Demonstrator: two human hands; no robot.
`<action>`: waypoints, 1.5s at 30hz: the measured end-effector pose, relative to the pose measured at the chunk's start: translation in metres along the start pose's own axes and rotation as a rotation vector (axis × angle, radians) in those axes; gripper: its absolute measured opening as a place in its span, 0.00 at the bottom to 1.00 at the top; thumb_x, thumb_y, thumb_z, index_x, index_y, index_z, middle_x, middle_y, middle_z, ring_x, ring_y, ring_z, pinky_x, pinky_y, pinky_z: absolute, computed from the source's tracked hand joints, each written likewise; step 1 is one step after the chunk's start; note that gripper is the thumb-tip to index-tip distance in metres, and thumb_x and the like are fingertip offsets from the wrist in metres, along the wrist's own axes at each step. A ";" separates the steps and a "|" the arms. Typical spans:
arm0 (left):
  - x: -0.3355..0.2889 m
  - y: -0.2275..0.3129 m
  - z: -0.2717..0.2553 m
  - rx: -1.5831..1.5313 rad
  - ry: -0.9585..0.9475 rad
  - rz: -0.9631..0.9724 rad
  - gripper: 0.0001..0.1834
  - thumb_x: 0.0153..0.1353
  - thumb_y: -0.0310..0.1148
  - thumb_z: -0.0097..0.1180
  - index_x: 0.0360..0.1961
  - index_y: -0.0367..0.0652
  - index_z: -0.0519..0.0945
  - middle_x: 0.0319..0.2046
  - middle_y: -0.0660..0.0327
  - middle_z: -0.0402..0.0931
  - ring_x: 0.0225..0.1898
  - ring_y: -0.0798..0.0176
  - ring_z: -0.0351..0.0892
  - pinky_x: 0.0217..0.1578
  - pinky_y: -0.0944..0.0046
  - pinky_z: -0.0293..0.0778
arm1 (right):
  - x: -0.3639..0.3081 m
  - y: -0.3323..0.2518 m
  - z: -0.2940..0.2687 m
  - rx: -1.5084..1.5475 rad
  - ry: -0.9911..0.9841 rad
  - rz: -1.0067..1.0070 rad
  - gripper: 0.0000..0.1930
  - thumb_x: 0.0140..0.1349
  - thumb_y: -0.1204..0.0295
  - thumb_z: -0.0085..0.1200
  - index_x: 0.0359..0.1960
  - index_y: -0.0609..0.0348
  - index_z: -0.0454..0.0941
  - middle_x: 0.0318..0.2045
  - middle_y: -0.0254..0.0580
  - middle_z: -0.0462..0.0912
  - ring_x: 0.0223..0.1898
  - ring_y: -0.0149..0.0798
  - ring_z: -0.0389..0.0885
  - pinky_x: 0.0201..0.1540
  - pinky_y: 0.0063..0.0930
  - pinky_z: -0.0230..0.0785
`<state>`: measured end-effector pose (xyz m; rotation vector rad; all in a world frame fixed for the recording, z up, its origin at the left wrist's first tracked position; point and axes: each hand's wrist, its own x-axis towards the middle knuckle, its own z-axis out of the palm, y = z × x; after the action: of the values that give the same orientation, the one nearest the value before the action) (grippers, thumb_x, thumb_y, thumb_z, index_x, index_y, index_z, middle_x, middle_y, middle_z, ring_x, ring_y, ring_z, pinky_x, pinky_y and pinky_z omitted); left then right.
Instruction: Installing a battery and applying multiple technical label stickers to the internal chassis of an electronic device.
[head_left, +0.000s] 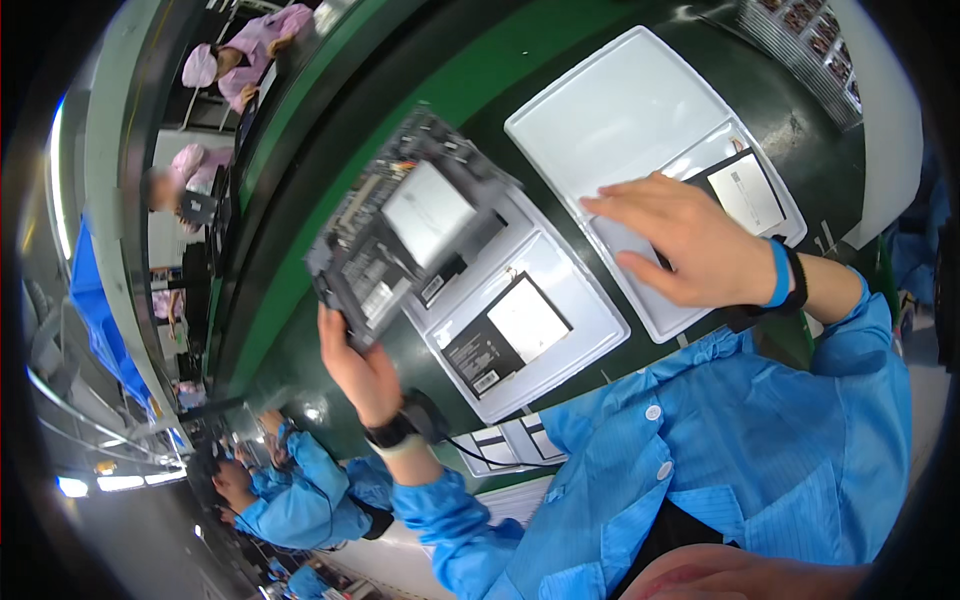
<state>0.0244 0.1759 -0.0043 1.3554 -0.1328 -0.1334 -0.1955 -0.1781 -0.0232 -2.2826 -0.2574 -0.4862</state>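
Note:
My left hand (362, 378) grips the lower corner of a dark, open electronic device chassis (365, 255). It is tilted, showing circuit boards, a label and a white panel, and overlaps the far part of a white tray (590, 320). In that tray's near compartment lies a flat black-and-white battery-like pack (505, 335). Over a second white tray (625, 100), on the right, hovers my right hand (690, 240), fingers stretched out and holding nothing. Beside its knuckles a similar pack (740, 190) lies in that tray, partly covered by the hand.
Both trays sit on a dark green work surface (480, 130). A stack of trays with small parts (805, 50) stands at the far right. Another tray (510, 440) shows by my left forearm, near a black cable. People in pink and blue workwear sit along the left.

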 end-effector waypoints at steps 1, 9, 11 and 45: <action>0.035 0.000 -0.004 0.009 -0.032 0.009 0.17 0.73 0.33 0.51 0.58 0.37 0.77 0.53 0.58 0.81 0.51 0.62 0.81 0.55 0.59 0.74 | -0.006 0.008 -0.010 -0.068 0.020 0.064 0.25 0.63 0.71 0.57 0.62 0.65 0.71 0.50 0.56 0.81 0.50 0.56 0.78 0.56 0.43 0.69; 0.264 -0.050 -0.009 0.126 -0.058 -0.099 0.20 0.73 0.32 0.50 0.63 0.37 0.72 0.52 0.58 0.79 0.49 0.60 0.80 0.47 0.56 0.79 | -0.055 0.026 -0.078 -0.334 0.109 0.429 0.26 0.55 0.70 0.66 0.56 0.63 0.74 0.47 0.49 0.77 0.51 0.52 0.74 0.55 0.41 0.68; 0.282 -0.077 -0.004 0.389 0.058 -0.079 0.24 0.73 0.34 0.50 0.66 0.35 0.70 0.56 0.55 0.77 0.52 0.57 0.79 0.52 0.57 0.77 | -0.071 0.022 -0.092 -0.280 0.043 0.507 0.33 0.47 0.67 0.72 0.56 0.62 0.73 0.49 0.47 0.73 0.54 0.51 0.71 0.56 0.39 0.67; -0.030 -0.071 0.252 0.450 -0.951 -0.073 0.21 0.61 0.30 0.68 0.50 0.35 0.72 0.40 0.58 0.81 0.39 0.69 0.81 0.42 0.68 0.77 | -0.017 0.051 -0.094 0.666 0.341 0.468 0.10 0.69 0.70 0.56 0.44 0.66 0.80 0.36 0.39 0.86 0.34 0.27 0.82 0.36 0.20 0.72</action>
<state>-0.0496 -0.0768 -0.0213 1.6444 -0.9555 -0.8475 -0.2189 -0.2824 -0.0044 -1.5104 0.2541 -0.4472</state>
